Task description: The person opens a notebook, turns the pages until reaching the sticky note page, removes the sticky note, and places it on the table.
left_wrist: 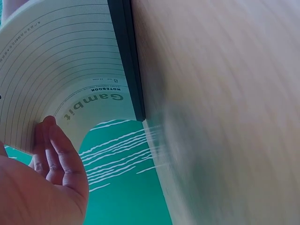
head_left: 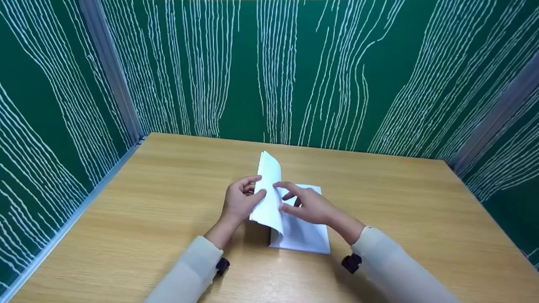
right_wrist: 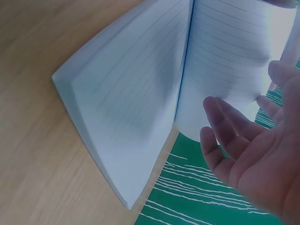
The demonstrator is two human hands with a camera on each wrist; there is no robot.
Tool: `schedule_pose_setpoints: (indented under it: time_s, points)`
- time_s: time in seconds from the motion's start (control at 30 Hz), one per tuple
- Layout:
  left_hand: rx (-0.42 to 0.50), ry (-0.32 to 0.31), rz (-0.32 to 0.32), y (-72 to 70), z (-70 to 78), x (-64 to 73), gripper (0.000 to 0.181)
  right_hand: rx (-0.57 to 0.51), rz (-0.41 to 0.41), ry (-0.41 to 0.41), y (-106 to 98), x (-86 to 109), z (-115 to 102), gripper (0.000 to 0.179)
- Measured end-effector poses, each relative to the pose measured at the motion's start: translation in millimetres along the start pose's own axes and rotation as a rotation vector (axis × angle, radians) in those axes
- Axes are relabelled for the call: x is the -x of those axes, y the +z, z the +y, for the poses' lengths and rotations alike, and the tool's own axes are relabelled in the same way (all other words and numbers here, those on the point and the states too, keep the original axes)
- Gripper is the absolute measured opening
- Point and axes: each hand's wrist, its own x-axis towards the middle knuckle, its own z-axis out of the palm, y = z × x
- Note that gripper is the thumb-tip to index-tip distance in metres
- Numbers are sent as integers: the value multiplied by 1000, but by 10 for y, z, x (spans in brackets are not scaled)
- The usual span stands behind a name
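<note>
A notebook (head_left: 305,237) with white lined pages lies spread on the table. Its raised pages (head_left: 268,168) curve up from the spine, and my left hand (head_left: 238,204) pinches their outer edge, thumb on the near face and fingers behind. In the left wrist view, the underside of the raised page (left_wrist: 79,56) carries the printed words "Gambit" and "NOTEBOOK", beside a dark cover edge (left_wrist: 127,61). My right hand (head_left: 313,206) is over the flat half, fingers loosely bent, fingertips (right_wrist: 212,103) right at the raised page. The flat half's thick page stack (right_wrist: 126,103) shows in the right wrist view.
The wooden table (head_left: 168,181) extends around the notebook on all sides. Green walls (head_left: 244,84) with wavy white lines stand behind and at both sides, with grey posts (head_left: 111,67) at the corners. Dark wrist devices (head_left: 351,263) hang beneath both light sleeves.
</note>
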Motion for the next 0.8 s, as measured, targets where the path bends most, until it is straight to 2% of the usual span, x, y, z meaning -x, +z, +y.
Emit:
schedule_pose_setpoints:
  time_s: [0.17,0.3,0.53,0.6,0.8]
  points:
    - [-25,36,32,15,-9,2,32,48,47,23,4,-23,60,49]
    - [-32,53,50,23,-16,5,31,105,110,73,-7,-56,162,41]
    - [-36,43,48,16,4,8,29,192,183,178,-92,-100,435,33]
    - [-29,35,37,9,27,20,28,209,192,222,-109,-101,514,33]
    - [-10,36,16,-9,227,115,29,295,209,297,-140,-67,675,44]
